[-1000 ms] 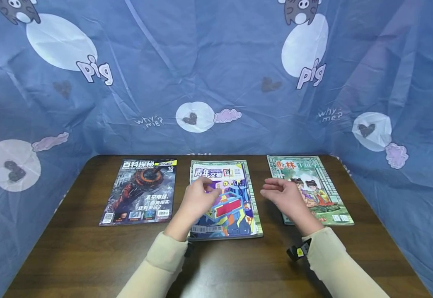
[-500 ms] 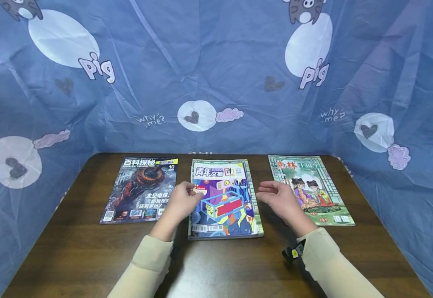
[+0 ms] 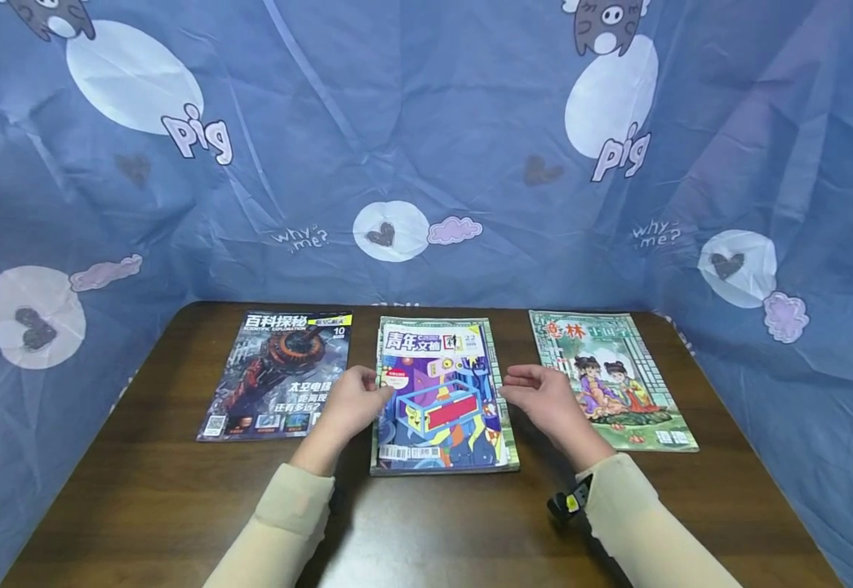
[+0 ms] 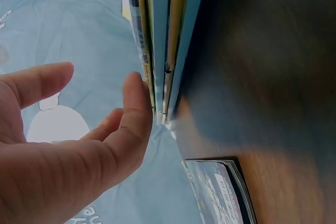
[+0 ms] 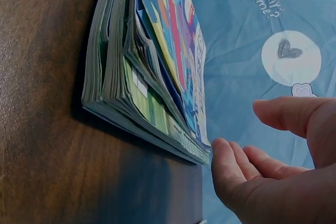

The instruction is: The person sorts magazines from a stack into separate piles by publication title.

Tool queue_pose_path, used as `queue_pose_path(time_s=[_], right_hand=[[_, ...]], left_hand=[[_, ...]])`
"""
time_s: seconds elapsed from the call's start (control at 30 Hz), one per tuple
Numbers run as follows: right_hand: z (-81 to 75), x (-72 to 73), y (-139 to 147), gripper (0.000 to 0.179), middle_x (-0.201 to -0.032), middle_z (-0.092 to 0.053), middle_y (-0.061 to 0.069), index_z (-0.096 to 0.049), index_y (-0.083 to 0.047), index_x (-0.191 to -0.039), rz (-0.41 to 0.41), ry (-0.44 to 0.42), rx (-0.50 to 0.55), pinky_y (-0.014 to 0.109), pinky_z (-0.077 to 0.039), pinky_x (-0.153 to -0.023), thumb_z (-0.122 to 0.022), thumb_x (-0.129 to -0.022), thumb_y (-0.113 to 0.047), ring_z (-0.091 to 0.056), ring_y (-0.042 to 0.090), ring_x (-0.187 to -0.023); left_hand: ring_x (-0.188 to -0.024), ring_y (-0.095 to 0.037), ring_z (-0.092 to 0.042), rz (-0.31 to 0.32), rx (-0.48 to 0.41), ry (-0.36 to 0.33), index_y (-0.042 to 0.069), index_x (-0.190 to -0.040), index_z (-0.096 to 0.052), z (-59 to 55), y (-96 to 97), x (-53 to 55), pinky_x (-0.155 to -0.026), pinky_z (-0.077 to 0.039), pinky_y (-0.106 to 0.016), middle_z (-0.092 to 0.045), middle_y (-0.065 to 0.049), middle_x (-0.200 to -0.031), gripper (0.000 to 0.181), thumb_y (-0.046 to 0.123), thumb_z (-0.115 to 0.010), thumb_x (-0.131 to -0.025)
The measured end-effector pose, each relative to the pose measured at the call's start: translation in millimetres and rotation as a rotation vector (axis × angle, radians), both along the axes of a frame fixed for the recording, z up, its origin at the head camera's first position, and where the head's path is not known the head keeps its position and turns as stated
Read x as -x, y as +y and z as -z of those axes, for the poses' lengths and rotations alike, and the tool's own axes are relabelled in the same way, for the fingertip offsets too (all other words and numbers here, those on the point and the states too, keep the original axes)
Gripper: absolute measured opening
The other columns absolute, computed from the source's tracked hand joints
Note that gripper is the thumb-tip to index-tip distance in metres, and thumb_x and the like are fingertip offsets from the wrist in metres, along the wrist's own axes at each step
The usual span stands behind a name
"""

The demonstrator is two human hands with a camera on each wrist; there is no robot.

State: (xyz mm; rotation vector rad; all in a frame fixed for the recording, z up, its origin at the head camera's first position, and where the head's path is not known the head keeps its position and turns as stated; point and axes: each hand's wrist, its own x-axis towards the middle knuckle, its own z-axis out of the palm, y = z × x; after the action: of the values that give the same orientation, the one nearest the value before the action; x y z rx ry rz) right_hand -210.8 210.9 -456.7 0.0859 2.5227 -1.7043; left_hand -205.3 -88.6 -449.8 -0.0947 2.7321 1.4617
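Note:
A stack of magazines [image 3: 433, 408] lies in the middle of the table in the head view, a purple and blue cover on top and green-bordered ones beneath. My left hand [image 3: 353, 400] is at the stack's left edge, thumb apart from the loosely bent fingers. The left wrist view puts those fingers [image 4: 137, 103] right against the spines [image 4: 157, 51], though contact is hard to tell. On the other side, my right hand [image 3: 541, 398] reaches the right edge with its thumb spread. Its fingertips [image 5: 221, 153] are close to the page edges [image 5: 107, 77]. Neither hand grips anything.
A dark magazine [image 3: 279, 376] with a mechanical ring on its cover lies left of the stack. To the right is a green magazine [image 3: 617, 384] picturing two figures. Behind the brown wooden table [image 3: 426, 531] hangs a blue printed cloth [image 3: 286, 188].
My left hand has moved left, off the top cover to the stack's left edge. My right hand has shifted left, away from the green magazine to the stack's right edge. The magazines stay put.

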Motion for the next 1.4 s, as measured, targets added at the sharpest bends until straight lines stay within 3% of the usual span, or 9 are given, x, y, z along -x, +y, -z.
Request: queue_pose_path(time_s=[0.27,0.53,0.93,1.1,1.27,1.4], right_hand=[[5.5,3.2,0,0.049,-0.123,-0.065,0.024,-0.059,0.01,-0.133,0.0,-0.017,-0.013,0.044,-0.052,-0.096,-0.075,-0.091,-0.01,-0.064,0.034,-0.113],[10.0,2.4,2,0.044,-0.118,-0.068,0.021,-0.061,0.008,-0.129,0.027,-0.04,-0.07,0.044,-0.053,-0.095,-0.075,-0.091,-0.011,-0.065,0.032,-0.11],[6.7,-9.6,3,0.04,-0.106,-0.071,0.012,-0.066,0.006,-0.123,0.019,-0.041,-0.219,0.04,-0.058,-0.083,-0.077,-0.09,-0.014,-0.068,0.027,-0.099],[8.9,-16.1,1,0.039,-0.104,-0.072,0.011,-0.068,0.006,-0.119,0.025,-0.026,-0.231,0.04,-0.058,-0.081,-0.08,-0.088,-0.013,-0.069,0.026,-0.096],[12.3,-21.8,-4,0.036,-0.099,-0.072,0.009,-0.069,0.005,-0.116,0.024,-0.038,-0.232,0.04,-0.058,-0.08,-0.081,-0.087,-0.012,-0.069,0.023,-0.092],[14.2,-24.3,-8,0.033,-0.096,-0.073,0.008,-0.07,0.006,-0.113,0.02,-0.048,-0.24,0.04,-0.058,-0.08,-0.081,-0.087,-0.011,-0.069,0.023,-0.091]], left_hand=[[-0.09,-0.031,-0.062,-0.017,-0.054,-0.049,-0.014,-0.119,-0.06,8.1,0.6,4.7,-0.083,-0.053,-0.047,-0.064,-0.018,-0.098,0.044,0.015,-0.073,-0.089],[-0.094,-0.033,-0.058,-0.015,-0.072,-0.077,-0.014,-0.118,-0.059,11.7,0.0,13.3,-0.086,-0.051,-0.049,-0.061,-0.02,-0.102,0.041,0.015,-0.071,-0.091],[-0.095,-0.035,-0.063,-0.004,-0.016,-0.094,-0.013,-0.115,-0.06,10.4,2.7,53.5,-0.084,-0.055,-0.046,-0.062,-0.027,-0.113,0.039,0.014,-0.07,-0.09],[-0.08,-0.027,-0.063,-0.027,-0.175,-0.197,-0.016,-0.118,-0.055,10.5,2.2,70.4,-0.072,-0.06,-0.035,-0.057,-0.027,-0.116,0.039,0.011,-0.067,-0.094],[-0.086,-0.025,-0.058,-0.048,-0.3,-0.296,-0.017,-0.127,-0.052,7.5,-4.2,82.4,-0.079,-0.059,-0.036,-0.052,-0.026,-0.127,0.042,0.01,-0.064,-0.097],[-0.092,-0.03,-0.059,-0.056,-0.389,-0.35,-0.017,-0.132,-0.047,4.9,-10.8,87.9,-0.087,-0.057,-0.042,-0.05,-0.026,-0.123,0.046,0.01,-0.061,-0.099]])
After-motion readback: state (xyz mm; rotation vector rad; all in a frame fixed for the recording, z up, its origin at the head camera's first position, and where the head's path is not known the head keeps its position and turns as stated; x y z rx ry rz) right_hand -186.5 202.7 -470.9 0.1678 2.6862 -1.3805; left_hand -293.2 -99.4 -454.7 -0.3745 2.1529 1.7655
